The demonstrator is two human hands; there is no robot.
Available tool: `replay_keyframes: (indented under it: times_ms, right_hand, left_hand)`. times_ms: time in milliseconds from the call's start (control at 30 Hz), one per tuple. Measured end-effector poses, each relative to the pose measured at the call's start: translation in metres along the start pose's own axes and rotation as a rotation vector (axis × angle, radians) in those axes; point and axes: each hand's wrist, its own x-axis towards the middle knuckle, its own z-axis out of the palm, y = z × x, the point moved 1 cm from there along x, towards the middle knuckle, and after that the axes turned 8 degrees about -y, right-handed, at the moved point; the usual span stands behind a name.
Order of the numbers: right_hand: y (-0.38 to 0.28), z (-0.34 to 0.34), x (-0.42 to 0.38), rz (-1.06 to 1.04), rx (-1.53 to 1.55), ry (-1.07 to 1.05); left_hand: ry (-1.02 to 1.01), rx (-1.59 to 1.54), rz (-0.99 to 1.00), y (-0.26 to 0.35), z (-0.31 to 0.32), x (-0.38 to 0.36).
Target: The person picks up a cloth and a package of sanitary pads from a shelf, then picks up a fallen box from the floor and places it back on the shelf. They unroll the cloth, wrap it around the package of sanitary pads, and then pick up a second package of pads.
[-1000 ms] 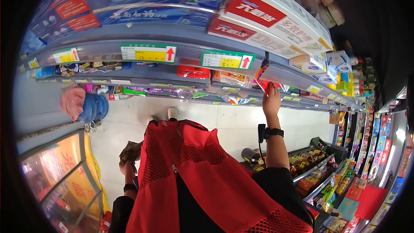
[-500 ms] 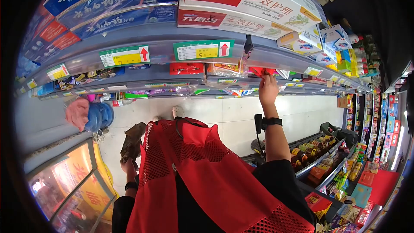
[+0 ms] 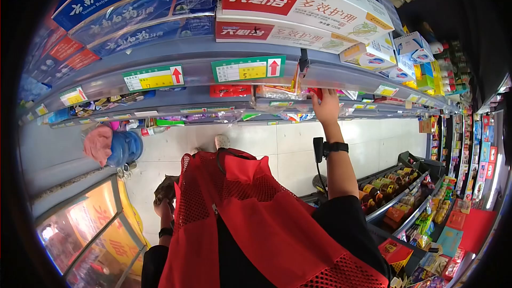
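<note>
My right hand (image 3: 327, 108) reaches under the lip of the toothpaste shelf, its fingers closed on a small red packet (image 3: 317, 94) at the front of the shelf below. Most of that packet is hidden by the fingers and the shelf edge. Beside it lies a clear-wrapped pack (image 3: 276, 92), and further left a red pack (image 3: 230, 90). Low at my left side, my left hand (image 3: 163, 209) is closed around a dark brown rag (image 3: 167, 188), which hangs partly behind my red vest (image 3: 256, 208).
Blue toothpaste boxes (image 3: 133, 16) and white-and-red toothpaste boxes (image 3: 298, 5) fill the upper shelf. A blue water jug (image 3: 125, 148) with a pink cloth (image 3: 98, 145) stands left, above a glass-fronted cabinet (image 3: 80, 224). Racks of bottles (image 3: 381, 186) and snacks line the right.
My right hand has gone a little further in under the shelf, and less of the red packet shows. My left hand and the rag have shifted slightly; the rag looks shorter and more bunched.
</note>
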Motion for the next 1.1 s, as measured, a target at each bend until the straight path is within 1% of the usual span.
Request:
replay_keyframes:
  times_ms: [67,167,267,367,467,567,667,767,867,967,1033,1100]
  right_hand:
    - [-0.004,-0.002,-0.001,-0.028,0.002,0.014]
    - [0.005,0.004,-0.001,-0.012,0.037,-0.010]
    - [0.005,0.009,-0.007,0.138,0.024,-0.009]
    - [-0.004,0.007,-0.005,0.182,0.027,0.064]
    - [-0.033,-0.010,0.000,-0.018,-0.033,0.152]
    - [-0.025,-0.002,-0.001,-0.130,-0.111,0.107]
    - [-0.015,0.007,-0.003,-0.152,-0.052,0.113]
    - [-0.018,0.005,-0.005,-0.051,-0.035,0.160]
    - [-0.016,0.004,-0.007,0.135,-0.045,0.226]
    - [-0.020,-0.013,-0.003,0.242,-0.104,0.410]
    - [-0.047,-0.041,0.001,0.411,0.074,0.421]
    - [-0.064,-0.053,-0.001,0.315,0.315,0.596]
  left_hand:
    - [0.008,-0.010,0.004,-0.001,0.000,-0.004]
    - [0.030,0.030,-0.011,-0.002,-0.001,-0.009]
    - [0.035,0.062,-0.024,-0.017,-0.003,0.003]
    - [0.015,0.064,-0.038,-0.021,-0.004,0.008]
    - [-0.026,0.031,-0.059,-0.007,-0.005,0.002]
    - [-0.055,0.018,-0.080,0.001,-0.002,0.003]
    - [-0.052,0.031,-0.068,-0.008,-0.004,0.016]
    - [-0.053,0.041,-0.050,0.001,-0.003,0.015]
    - [-0.079,0.051,-0.048,0.001,-0.003,0.020]
    - [-0.056,0.007,-0.010,0.008,-0.001,0.012]
    - [-0.041,-0.011,0.008,0.019,-0.002,0.004]
    - [-0.062,-0.006,0.007,0.025,-0.003,0.001]
